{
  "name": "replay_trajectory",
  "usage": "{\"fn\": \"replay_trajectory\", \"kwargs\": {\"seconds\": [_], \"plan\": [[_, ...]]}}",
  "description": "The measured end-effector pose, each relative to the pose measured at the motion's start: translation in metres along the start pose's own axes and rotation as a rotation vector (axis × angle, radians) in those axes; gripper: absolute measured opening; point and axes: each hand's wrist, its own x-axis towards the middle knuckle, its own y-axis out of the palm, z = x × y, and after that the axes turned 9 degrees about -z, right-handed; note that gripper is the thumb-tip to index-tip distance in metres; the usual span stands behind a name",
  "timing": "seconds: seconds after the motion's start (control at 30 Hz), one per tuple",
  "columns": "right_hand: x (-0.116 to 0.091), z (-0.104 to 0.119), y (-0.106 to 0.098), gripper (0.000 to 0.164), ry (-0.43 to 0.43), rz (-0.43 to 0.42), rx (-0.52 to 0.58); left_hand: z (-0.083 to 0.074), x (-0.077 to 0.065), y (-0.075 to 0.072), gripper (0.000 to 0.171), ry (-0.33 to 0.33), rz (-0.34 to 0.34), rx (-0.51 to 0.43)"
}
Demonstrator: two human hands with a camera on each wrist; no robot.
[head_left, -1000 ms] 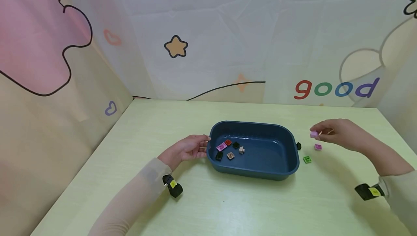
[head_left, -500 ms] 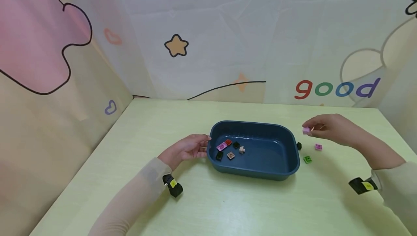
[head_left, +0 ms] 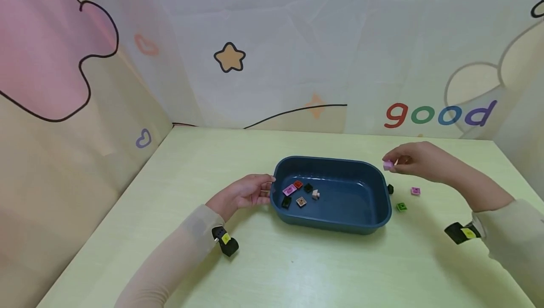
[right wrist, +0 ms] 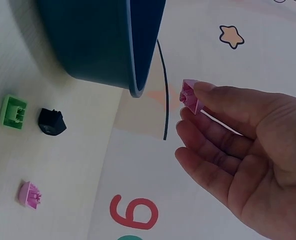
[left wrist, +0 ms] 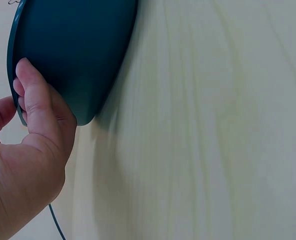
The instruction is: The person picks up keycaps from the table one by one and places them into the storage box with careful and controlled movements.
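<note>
A dark blue tray [head_left: 331, 227] sits on the table, with several keycaps inside toward its left end. My left hand [head_left: 242, 193] holds the tray's left end, thumb at the rim and fingers against the outer wall, also in the left wrist view. Just beyond the tray's right end, my right hand [head_left: 425, 159] pinches a pink keycap [right wrist: 189, 95] between thumb and index finger, raised above the table. Its hollow underside shows in the right wrist view, with the other fingers loosely bent below.
Right of the tray lie a green keycap [head_left: 401, 207], a second pink keycap [head_left: 415, 191] and a black keycap [right wrist: 51, 121], the black one close to the tray wall. A printed cloth backdrop [head_left: 289, 62] rises behind the pale table [head_left: 255, 270].
My right hand has moved left and slightly up toward the tray's right end, carrying the pink keycap. My left hand and the tray have stayed in place.
</note>
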Motion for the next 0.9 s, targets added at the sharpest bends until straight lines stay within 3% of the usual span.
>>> {"fn": "replay_trajectory", "kwargs": {"seconds": [0.9], "plan": [[0.029, 0.038, 0.001, 0.026, -0.083, 0.053, 0.022, -0.001, 0.000, -0.001, 0.014, 0.003, -0.011, 0.014]]}}
